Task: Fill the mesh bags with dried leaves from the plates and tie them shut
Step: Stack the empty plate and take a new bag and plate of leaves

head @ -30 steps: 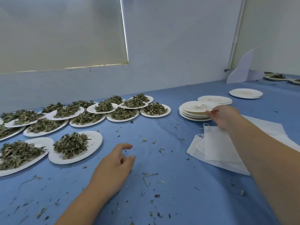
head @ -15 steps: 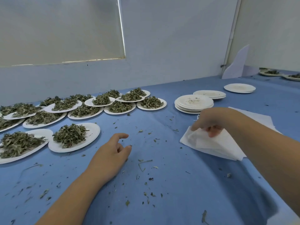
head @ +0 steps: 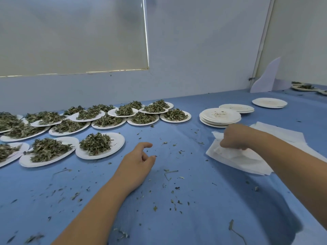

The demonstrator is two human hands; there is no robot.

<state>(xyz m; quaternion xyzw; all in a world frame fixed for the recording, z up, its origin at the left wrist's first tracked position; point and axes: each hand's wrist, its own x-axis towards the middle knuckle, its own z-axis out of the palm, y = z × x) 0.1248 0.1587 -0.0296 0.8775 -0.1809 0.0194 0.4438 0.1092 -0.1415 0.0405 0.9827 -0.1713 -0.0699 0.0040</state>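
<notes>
Several white paper plates heaped with dried green leaves cover the left of the blue table; the nearest plate (head: 113, 147) lies just left of my left hand (head: 136, 165). That hand rests on the cloth, fingers loosely curled and apart, holding nothing. On the right lies a stack of flat white mesh bags (head: 238, 160). My right hand (head: 235, 137) pinches the top bag at its near-left corner and lifts its edge, so the fabric bunches under my fingers.
A stack of used plates (head: 220, 117) stands behind the bags, with two more low stacks (head: 237, 108) (head: 269, 102) further right. Loose leaf crumbs are scattered over the blue tablecloth (head: 177, 200). A white wall runs along the far edge. More leaf plates (head: 303, 87) sit at the far right corner.
My right hand has come back from the plate stack to the mesh bags and closed on the top one, lifting its corner. My left hand has barely moved.
</notes>
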